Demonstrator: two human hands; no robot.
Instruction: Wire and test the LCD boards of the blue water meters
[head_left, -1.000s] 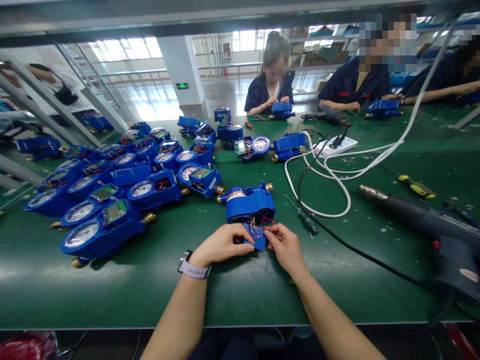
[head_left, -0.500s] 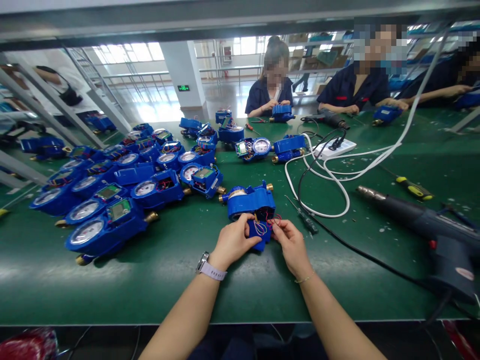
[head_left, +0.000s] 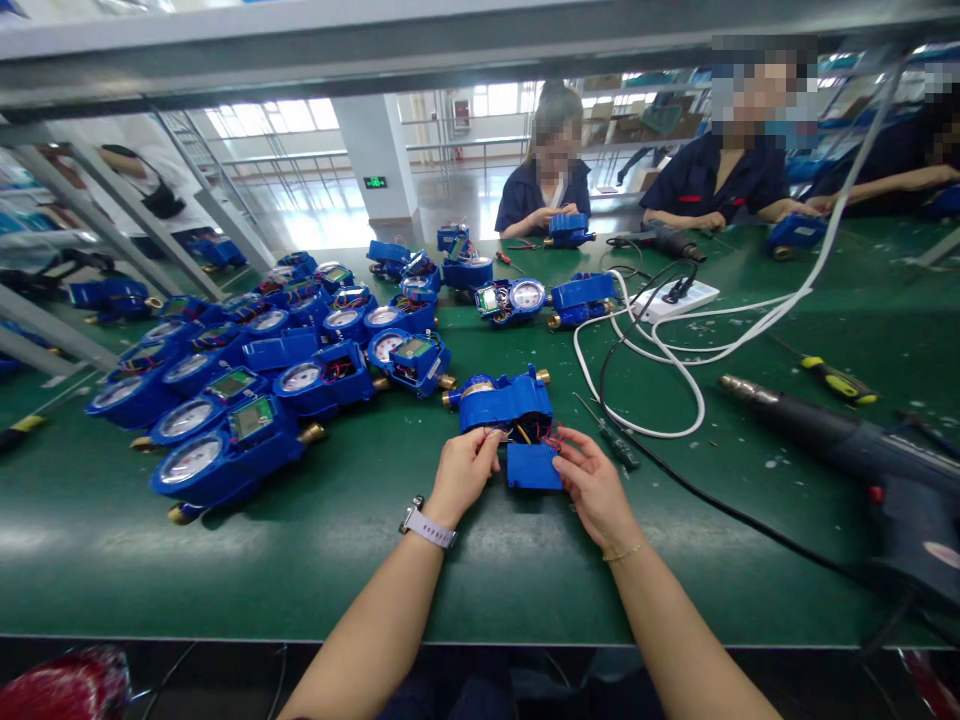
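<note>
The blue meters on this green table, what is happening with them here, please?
A person works on one blue meter lying near the table's front edge. The left hand touches its body, and the right hand holds a small blue cover, joined to the meter by coloured wires. Many more meters lie to the left. A heat gun rests on the right. Other people work at the far side.
</note>
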